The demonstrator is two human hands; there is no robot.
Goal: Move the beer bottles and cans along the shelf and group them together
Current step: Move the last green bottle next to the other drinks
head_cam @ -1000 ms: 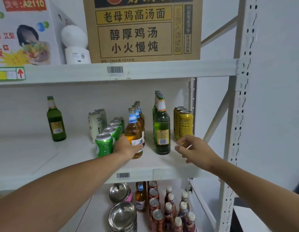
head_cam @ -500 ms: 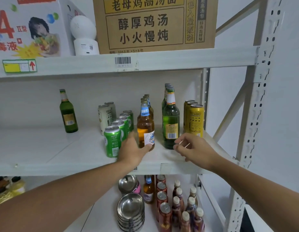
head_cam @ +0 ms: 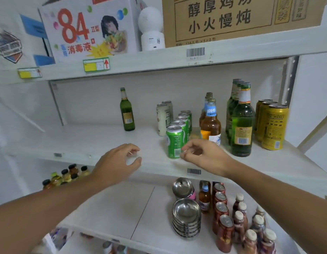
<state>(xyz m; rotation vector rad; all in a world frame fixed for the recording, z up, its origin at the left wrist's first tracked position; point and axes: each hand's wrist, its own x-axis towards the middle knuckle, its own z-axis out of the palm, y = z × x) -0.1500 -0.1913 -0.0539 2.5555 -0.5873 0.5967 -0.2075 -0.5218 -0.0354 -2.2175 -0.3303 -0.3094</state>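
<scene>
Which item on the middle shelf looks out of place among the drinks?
The lone green bottle stands apart at the back of the middle shelf, left of the white cans, while the other green bottles stand grouped further right.

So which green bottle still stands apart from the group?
The lone green bottle at the back, left of the white cans. The other green bottles stand in a row between the amber bottles and yellow cans.

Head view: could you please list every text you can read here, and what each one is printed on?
"84" and "消毒液": white box, top shelf.
"醇厚鸡汤" over "小火慢炖": cardboard carton.
"×5×8": carton's lower edge, the rest blurred.
Amber bottle, blue neck label: letters blurred.
Can and bottle labels, shelf barcodes, yellow price tags: too small to read.
</scene>
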